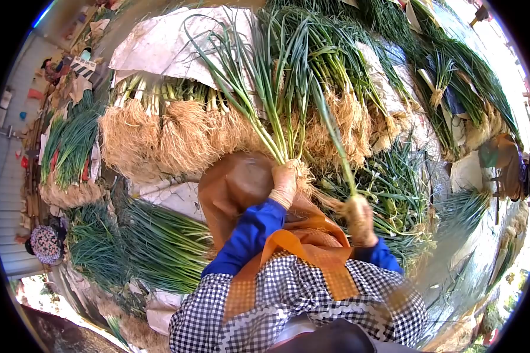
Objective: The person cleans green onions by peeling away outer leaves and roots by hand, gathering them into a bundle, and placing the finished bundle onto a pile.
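My left hand (pixel 285 181), in a tan glove, is closed around the lower stems of a bunch of green onions (pixel 277 112). Their leaves fan out away from me, and the pale roots hang beside my fist. In my right hand (pixel 360 221), also gloved, is a green onion stalk (pixel 334 132), gripped low with its leaf pointing up and left. Stringy roots stretch between the two hands. Under them, a brown waterproof apron (pixel 241 188) covers my lap and knee. Loose green trimmings (pixel 388 194) are heaped just beyond my right hand.
Rooted green onion bundles (pixel 179 132) lie in a row ahead, partly under a white sheet (pixel 179 50). Another leafy pile (pixel 165 244) is at my left. More bundles (pixel 465 88) lie far right. Other people, one in a patterned hat (pixel 46 244), are at the left edge.
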A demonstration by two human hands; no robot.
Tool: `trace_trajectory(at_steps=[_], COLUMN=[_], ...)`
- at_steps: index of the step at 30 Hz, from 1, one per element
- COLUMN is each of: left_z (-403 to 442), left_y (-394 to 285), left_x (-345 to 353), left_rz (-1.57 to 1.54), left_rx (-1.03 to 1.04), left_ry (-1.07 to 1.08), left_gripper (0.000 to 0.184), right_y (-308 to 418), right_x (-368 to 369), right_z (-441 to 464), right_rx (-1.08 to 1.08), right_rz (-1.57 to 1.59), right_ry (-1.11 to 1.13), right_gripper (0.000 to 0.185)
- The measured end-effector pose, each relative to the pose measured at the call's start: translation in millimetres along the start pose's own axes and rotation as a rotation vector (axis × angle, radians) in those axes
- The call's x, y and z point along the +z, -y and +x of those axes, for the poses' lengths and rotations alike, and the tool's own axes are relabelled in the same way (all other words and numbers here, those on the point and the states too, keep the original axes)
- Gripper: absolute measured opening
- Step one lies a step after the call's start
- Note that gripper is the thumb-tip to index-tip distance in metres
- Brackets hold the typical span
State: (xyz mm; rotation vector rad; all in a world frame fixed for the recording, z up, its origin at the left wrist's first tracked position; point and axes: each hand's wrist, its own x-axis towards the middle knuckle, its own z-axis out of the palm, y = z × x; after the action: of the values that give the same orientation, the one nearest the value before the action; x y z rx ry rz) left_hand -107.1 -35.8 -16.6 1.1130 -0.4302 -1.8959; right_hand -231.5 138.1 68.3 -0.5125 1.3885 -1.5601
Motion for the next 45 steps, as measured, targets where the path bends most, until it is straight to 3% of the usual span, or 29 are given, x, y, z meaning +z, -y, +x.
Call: trace_trajectory(at_steps=[2, 3, 4, 5, 7, 8, 9, 10, 12, 13, 15, 16, 18, 20, 21, 22, 23, 24, 25, 27, 29, 31, 33, 34, 38, 39, 41, 43, 45], left_z=[-4.8, -7.7, -0.1, -3.6, -16.5, -23.2, -30.7, -35.2, -37.6, -34.5, -23.7, -21.3, -21.5, -47.4, -19.3, -22.5, -27.9, -30.2, -36.6, -44.4, -34.6, -38.3, -42.0, -37.4, -39.2, -39.1, -34.6, -22.2, -24.9], left_y=[-3.7, -5.0, 3.7, 2.9, -3.7, -3.7, -6.3, -11.9, -11.1, -4.1, 8.6, 11.1, 8.7, -18.4, 9.7, 1.2, -10.4, -12.9, -15.8, -25.3, -14.8, -18.1, -20.4, -15.3, -16.5, -15.2, -7.0, 5.3, -2.7], left_x=[0.2, -1.2, -12.2, -10.6, -2.4, 2.3, 6.2, 11.6, 8.5, 4.4, -8.8, -12.7, -10.1, 11.2, -18.8, -14.7, -7.8, -3.6, 0.9, 8.9, -4.9, -0.5, 2.2, -1.3, -6.0, -7.7, -12.6, -20.5, -24.8], left_rz=[-0.007, -0.016, 0.061, 0.060, 0.075, 0.050, 0.055, 0.098, 0.155, 0.188, 0.133, 0.062, 0.002, -0.016, -0.160, -0.135, -0.112, -0.148, -0.149, -0.119, -0.107, -0.023, -0.042, -0.046, -0.075, -0.080, -0.012, -0.002, -0.104], left_rx=[-0.012, -0.022, -0.106, -0.109, -0.111, -0.138, -0.140, -0.118, -0.111, -0.067, 0.026, -0.005, -0.055, -0.131, -0.197, -0.206, -0.214, -0.263, -0.268, -0.252, -0.232, -0.180, -0.141, -0.090, -0.071, -0.075, -0.066, -0.001, -0.133], left_ry=[0.041, 0.075, 0.086, 0.091, 0.058, 0.068, 0.070, 0.069, 0.052, 0.033, -0.025, -0.025, -0.012, 0.075, 0.131, 0.153, 0.174, 0.115, 0.118, 0.097, 0.195, 0.186, 0.124, 0.113, 0.129, 0.121, 0.116, 0.046, 0.140], left_gripper=[0.009, 0.009, 0.010, 0.010, 0.010, 0.010, 0.010, 0.009, 0.007, 0.006, 0.006, 0.006, 0.006, 0.011, 0.017, 0.017, 0.017, 0.018, 0.018, 0.017, 0.016, 0.011, 0.013, 0.015, 0.016, 0.016, 0.015, 0.017, 0.013], right_y=[8.2, -11.1, -8.2, -2.2, 4.1, 18.8, 26.3, 11.0, 15.4, 6.0, -4.2, -7.5, -22.7, -3.6, -10.9, -21.5, -17.4, -27.3, -32.3, -29.1, 21.6, 42.1, 39.4, 4.7, -25.3, -8.9, -12.4, -8.9, -4.0], right_x=[-67.9, -137.1, -176.0, -178.5, -132.5, -81.3, -32.1, -6.0, 50.1, 68.4, 80.6, 82.9, 61.0, 37.5, 8.0, -31.7, -56.7, -98.5, -103.5, -105.6, -14.9, 50.6, 95.9, 87.0, 95.5, 101.0, 101.4, 85.8, 52.8], right_z=[8.5, 17.0, 16.2, 32.1, 49.8, 69.2, 81.5, 109.8, 144.3, 159.2, 162.3, 155.7, 127.5, 77.4, 64.2, 57.0, 55.4, 67.7, 75.3, 106.8, 110.7, 125.3, 145.2, 174.1, 172.2, 153.2, 136.1, 105.1, 80.2], right_rx=[-0.042, 0.042, -0.069, 0.667, -0.301, -0.015, -0.154, -0.098, -0.051, -0.178, -0.615, -0.714, -0.544, -0.517, -0.576, -0.342, -0.309, -0.166, -0.162, 0.166, -0.226, -0.392, -0.476, -0.466, -0.618, -0.599, -0.546, -0.581, -1.090], right_rz=[-0.364, -0.788, -1.724, -2.056, -1.665, -1.503, -1.129, -0.877, -0.513, -0.683, -1.269, -1.252, -1.127, -0.932, -1.028, -1.244, -1.511, -1.833, -1.837, -2.002, -1.480, -1.171, -1.282, -0.992, -1.217, -1.481, -1.610, -1.533, -1.085], right_ry=[-0.290, -0.330, -0.219, -0.182, -0.246, -0.115, -0.049, 0.055, 0.219, 0.078, -0.050, -0.089, 0.137, 0.461, 0.533, 0.435, 0.303, 0.463, 0.459, 0.348, 0.106, 0.108, 0.180, 0.289, 0.172, 0.125, 0.115, 0.336, 0.510], right_gripper=[0.023, 0.025, 0.027, 0.036, 0.030, 0.034, 0.044, 0.050, 0.043, 0.030, 0.024, 0.029, 0.028, 0.028, 0.023, 0.018, 0.024, 0.033, 0.033, 0.038, 0.034, 0.033, 0.028, 0.028, 0.018, 0.015, 0.020, 0.023, 0.028])
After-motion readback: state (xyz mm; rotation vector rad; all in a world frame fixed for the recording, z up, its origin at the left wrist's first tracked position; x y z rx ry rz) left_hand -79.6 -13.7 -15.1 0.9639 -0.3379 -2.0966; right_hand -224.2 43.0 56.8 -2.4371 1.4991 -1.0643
